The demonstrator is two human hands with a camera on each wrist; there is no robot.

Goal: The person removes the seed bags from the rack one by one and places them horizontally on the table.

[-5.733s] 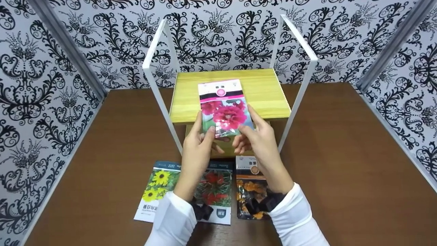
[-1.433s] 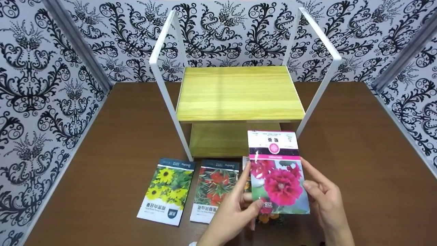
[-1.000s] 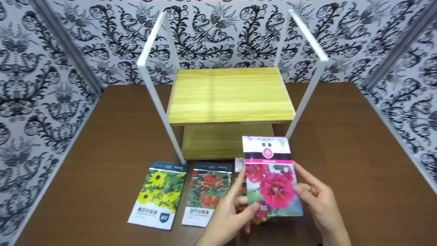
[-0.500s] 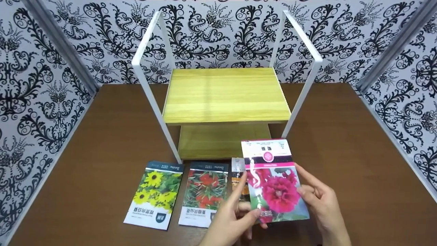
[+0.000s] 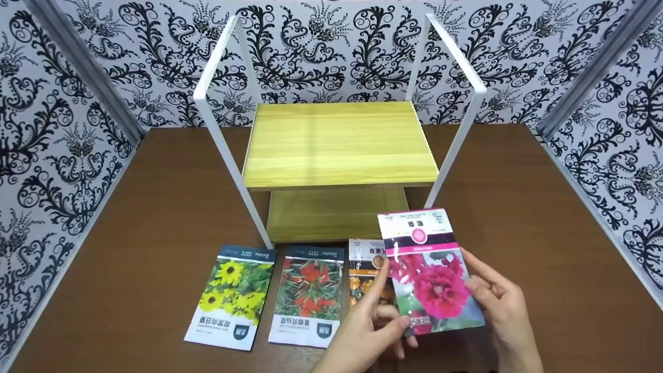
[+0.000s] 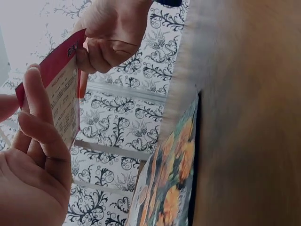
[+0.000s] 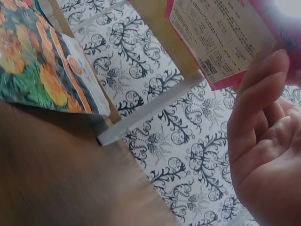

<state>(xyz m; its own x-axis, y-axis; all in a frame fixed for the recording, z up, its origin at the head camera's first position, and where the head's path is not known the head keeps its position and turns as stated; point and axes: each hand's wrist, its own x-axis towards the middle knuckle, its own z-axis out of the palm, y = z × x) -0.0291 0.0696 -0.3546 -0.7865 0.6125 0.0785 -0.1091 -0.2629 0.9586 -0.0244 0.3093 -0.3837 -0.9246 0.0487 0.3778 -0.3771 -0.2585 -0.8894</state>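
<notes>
A seed packet (image 5: 440, 290) with a large pink flower on its front is held above the table, right of centre in the head view. My left hand (image 5: 368, 324) pinches its lower left edge, thumb on the front and fingers behind. My right hand (image 5: 500, 308) grips the right edge, thumb in front. Both wrist views show the packet's printed back (image 6: 63, 89), with its pink border. Below and left of it lies an orange-flower packet (image 5: 360, 267), partly hidden by my left hand and the held packet.
A red-flower packet (image 5: 306, 298) and a yellow-flower packet (image 5: 230, 298) lie left of the orange one on the brown table (image 5: 518, 207). Behind them stands a white-framed rack with an upper wooden shelf (image 5: 336, 142) and a lower shelf (image 5: 331, 215). Patterned walls (image 5: 321, 46) enclose the table.
Earlier, both hands held the pink-flower packet before the upper shelf; it has since come down and right. In the last half second it shifted slightly right, uncovering more of the orange-flower packet.
</notes>
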